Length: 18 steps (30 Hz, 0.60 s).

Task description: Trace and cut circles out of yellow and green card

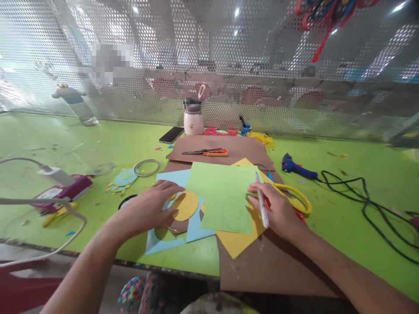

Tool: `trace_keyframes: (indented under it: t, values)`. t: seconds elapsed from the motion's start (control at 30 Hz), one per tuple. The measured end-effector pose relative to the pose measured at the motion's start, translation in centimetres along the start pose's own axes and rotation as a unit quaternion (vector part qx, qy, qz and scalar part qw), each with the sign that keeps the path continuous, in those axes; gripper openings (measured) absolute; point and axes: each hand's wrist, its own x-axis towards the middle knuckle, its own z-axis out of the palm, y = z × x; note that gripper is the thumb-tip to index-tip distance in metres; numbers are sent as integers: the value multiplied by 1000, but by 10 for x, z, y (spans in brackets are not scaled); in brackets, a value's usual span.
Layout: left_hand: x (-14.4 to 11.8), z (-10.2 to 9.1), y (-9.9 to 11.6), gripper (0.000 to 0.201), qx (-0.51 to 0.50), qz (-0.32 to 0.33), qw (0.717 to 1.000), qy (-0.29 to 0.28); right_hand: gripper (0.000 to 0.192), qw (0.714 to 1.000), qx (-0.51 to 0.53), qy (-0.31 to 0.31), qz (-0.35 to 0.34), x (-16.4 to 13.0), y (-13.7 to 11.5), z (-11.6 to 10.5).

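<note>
My left hand [153, 207] has its thumb and fingers closed on the left edge of a yellow paper circle [187, 206]. Beneath the circle lies light blue paper [200, 230] with round pieces cut out. In my right hand [276, 209] is a pen [262, 203], tilted with one end upward, at the right edge of a light green paper sheet [222, 183]. Faint circles are drawn near that sheet's lower right. Yellow paper [234, 244] sticks out from under it. Yellow-handled scissors [299, 200] lie behind my right hand, partly hidden.
Brown cardboard [255, 270] lies under the papers, with orange-handled scissors [212, 152] on its far part. A glue gun [299, 168] with a black cord rests at right. A metal ring [147, 168], purple power strip [65, 192], phone [171, 134] and bottle [193, 120] are also on the table.
</note>
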Motion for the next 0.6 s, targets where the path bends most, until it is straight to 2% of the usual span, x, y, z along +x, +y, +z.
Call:
trace_keyframes:
  t: [0.1,0.2,0.37,0.6]
  values:
    - [6,0,9,46,18,25,999,-13,26,1000,-11,3,-11,1,2,2]
    - [14,-1,10,47,61,23,998,11,28,1000,-22,10,-20,2,1,2]
    - [18,-2,3,43,90,9,996,24,27,999,-35,0,-24,2,0,2]
    - [5,-2,-10,49,78,-18,997,24,28,999,-40,-22,-20,1,7,8]
